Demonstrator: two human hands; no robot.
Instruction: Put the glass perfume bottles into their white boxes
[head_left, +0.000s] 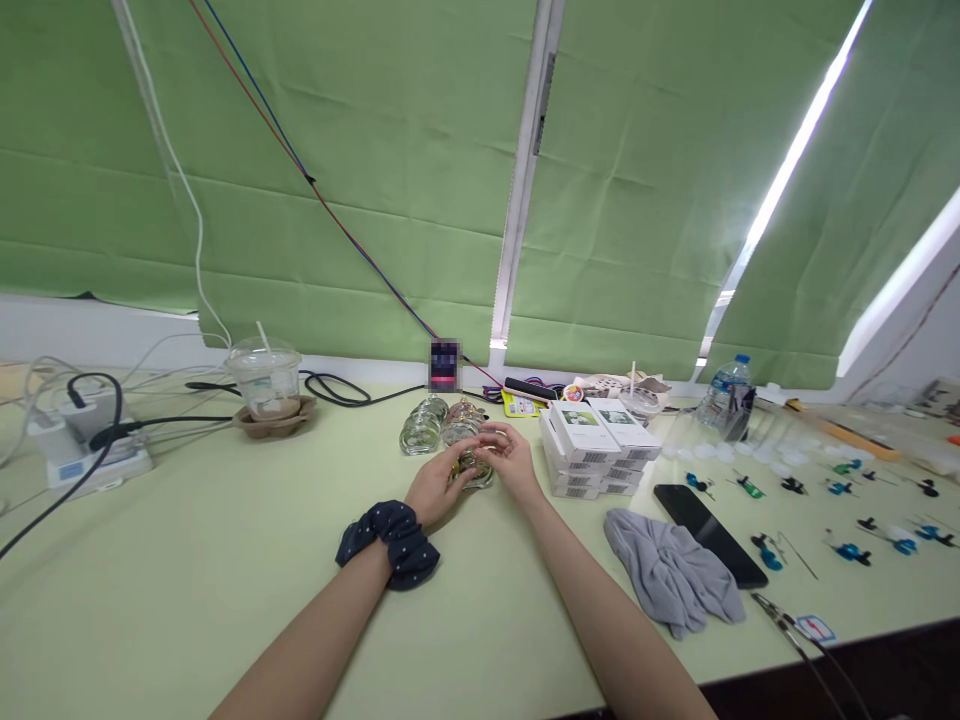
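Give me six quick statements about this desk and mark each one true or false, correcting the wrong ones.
1. The left grip and right grip are both at the glass. True.
2. The dotted scrunchie is on the right arm. False: the scrunchie is on the left arm.
3. The gray cloth lies beside the phone. True.
4. The boxes stand left of the glass. False: the boxes stand right of it.
5. The bottle has a blue cap. True.
6. The blinds are red. False: the blinds are green.

Left hand (pixel 435 488) and right hand (pixel 517 468) angle inward, fingers (pixel 459 452) curled, possibly touching.
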